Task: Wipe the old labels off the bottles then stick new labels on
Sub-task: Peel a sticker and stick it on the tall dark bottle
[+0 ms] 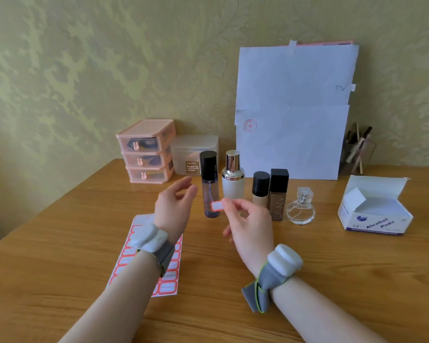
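My right hand [248, 224] pinches a fresh label [217, 206] in front of the purple bottle [210, 191], near the table's [60, 243] back edge. My left hand [175, 206] hovers, fingers loosely spread, holding nothing. This looks like the sticking step; next I should steady the bottle and press the label flat.

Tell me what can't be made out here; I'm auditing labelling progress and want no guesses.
Head view only:
- label sheet: partly behind the left hand and forearm, missing labels uncountable.
- purple bottle: lower front behind the new label the right hand pinches.
- alcohol pad box: small print blurred.
- pink drawers: contents dim behind frosted fronts.
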A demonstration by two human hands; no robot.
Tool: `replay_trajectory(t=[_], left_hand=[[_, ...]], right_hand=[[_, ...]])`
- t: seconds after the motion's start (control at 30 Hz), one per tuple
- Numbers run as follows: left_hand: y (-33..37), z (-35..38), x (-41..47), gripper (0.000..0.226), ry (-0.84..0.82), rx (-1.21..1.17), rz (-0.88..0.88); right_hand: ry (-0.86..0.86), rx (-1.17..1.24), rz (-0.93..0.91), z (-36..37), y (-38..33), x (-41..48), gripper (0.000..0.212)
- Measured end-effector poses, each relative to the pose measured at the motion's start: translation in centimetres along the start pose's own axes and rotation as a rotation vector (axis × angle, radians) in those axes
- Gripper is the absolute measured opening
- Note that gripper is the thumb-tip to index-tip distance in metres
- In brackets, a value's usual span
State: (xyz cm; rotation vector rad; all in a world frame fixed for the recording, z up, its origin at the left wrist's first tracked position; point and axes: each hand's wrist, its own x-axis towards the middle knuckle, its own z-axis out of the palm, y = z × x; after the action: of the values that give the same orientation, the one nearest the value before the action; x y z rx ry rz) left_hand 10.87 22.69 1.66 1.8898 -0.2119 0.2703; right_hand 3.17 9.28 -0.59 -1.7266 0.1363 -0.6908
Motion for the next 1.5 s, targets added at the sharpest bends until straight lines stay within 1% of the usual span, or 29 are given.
replay_trajectory(t=[0.07, 0.13, 0.2, 0.27, 0.37, 0.43, 0.5, 0.57, 0.67, 0.73, 0.87, 1.0, 1.07, 1.2, 1.33, 1.5], left_hand=[[-0.2, 0.7, 0.8, 0.052, -0.117, -0.068, -0.003], [-0.4, 1.3, 1.4, 0.057, -0.200, -0.090, 0.041], [-0.6, 1.7, 1.7, 0.054, -0.241, -0.131, 0.085], [-0.7, 2.0, 1.8, 0.046, -0.267, -0.143, 0.104], [-1.0, 2.2, 1.8, 0.031, -0.258, -0.109, 0.155], [-1.3, 2.0, 1.8, 0.027, -0.252, -0.097, 0.163], [-1.4, 1.5, 1.7, 0.027, -0.273, -0.117, 0.141], [-1.5, 0.9, 1.2, 0.027, -0.294, -0.195, 0.098], [-1.3, 0.3, 0.1, 0.040, -0.304, -0.365, 0.002], [-1.2, 0.0, -0.4, 0.043, -0.332, -0.433, -0.049], [-0.8, 0.1, -0.7, 0.041, -0.437, -0.438, -0.083], [-0.6, 0.4, -1.0, 0.030, -0.490, -0.456, -0.131], [-0.5, 0.5, -1.0, 0.026, -0.507, -0.472, -0.174], [-0.4, 0.4, -1.1, 0.027, -0.541, -0.506, -0.229], [-0.3, 0.3, -1.0, 0.029, -0.581, -0.526, -0.232], [-0.4, 0.2, -1.0, 0.029, -0.553, -0.512, -0.239]], right_hand=[[0.006, -0.013, 0.011, -0.3, 0.2, 0.1, 0.022], [0.015, -0.003, 0.021, -0.5, 0.3, 0.2, 0.023], [0.021, 0.007, 0.025, -0.5, 0.4, 0.3, 0.023], [0.022, 0.003, 0.026, -0.5, 0.5, 0.4, 0.022], [0.019, -0.009, 0.024, -0.5, 0.6, 0.2, 0.022], [0.024, -0.002, 0.024, -0.5, 0.6, 0.2, 0.021], [0.023, 0.004, 0.021, -0.6, 0.4, 0.1, 0.019], [0.027, 0.039, 0.019, -0.5, 0.0, 0.2, 0.018], [0.016, 0.112, 0.022, -0.5, -0.5, 0.3, 0.016], [-0.011, 0.134, 0.011, -0.6, -0.6, 0.5, 0.014], [-0.042, 0.169, 0.010, -0.8, -0.2, 0.7, 0.013], [-0.032, 0.156, 0.023, -0.9, 0.1, 0.6, 0.013], [-0.024, 0.150, 0.029, -0.9, 0.2, 0.5, 0.013], [-0.013, 0.146, 0.021, -0.8, 0.0, 0.3, 0.011], [-0.027, 0.125, 0.014, -1.0, -0.1, 0.2, 0.011], [-0.050, 0.095, 0.000, -0.8, 0.1, 0.2, 0.013]])
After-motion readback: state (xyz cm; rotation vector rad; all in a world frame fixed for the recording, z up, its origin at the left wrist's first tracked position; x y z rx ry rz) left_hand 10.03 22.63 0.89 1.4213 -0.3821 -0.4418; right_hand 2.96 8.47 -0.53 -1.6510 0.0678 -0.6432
